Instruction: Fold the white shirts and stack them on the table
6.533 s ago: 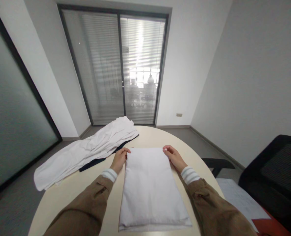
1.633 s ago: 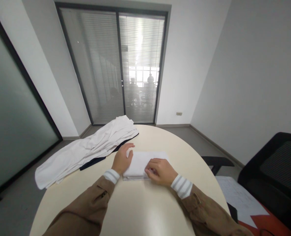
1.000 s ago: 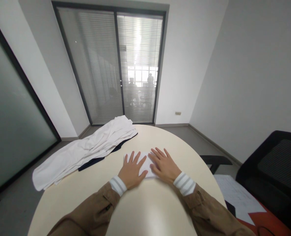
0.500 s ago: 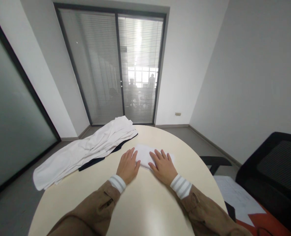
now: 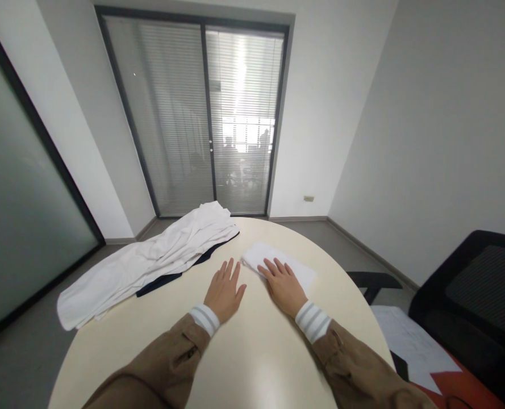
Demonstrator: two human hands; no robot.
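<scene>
A folded white cloth [image 5: 261, 251] lies flat on the round cream table [image 5: 252, 352], turned at a slant. My right hand [image 5: 282, 284] rests over its near edge, palm down with fingers stretched out, covering part of it. To the left of the cloth, my left hand [image 5: 225, 289] hovers or lies just above the tabletop, fingers spread and holding nothing. A small gap separates its fingertips from the cloth's left corner. Whether the cloth is a garment or a towel I cannot tell.
A heap of white clothing [image 5: 158, 250] with a dark navy piece [image 5: 161, 282] beneath it lies along the table's left edge and overhangs it. At the right stand a black mesh chair [image 5: 482, 295] and white papers [image 5: 409, 341] on something red. Glass doors [image 5: 192, 113] are beyond.
The folded cloth has turned clockwise and shifted right and slightly away from me. My left hand, previously at its left edge, is now off it. My right hand stays on it.
</scene>
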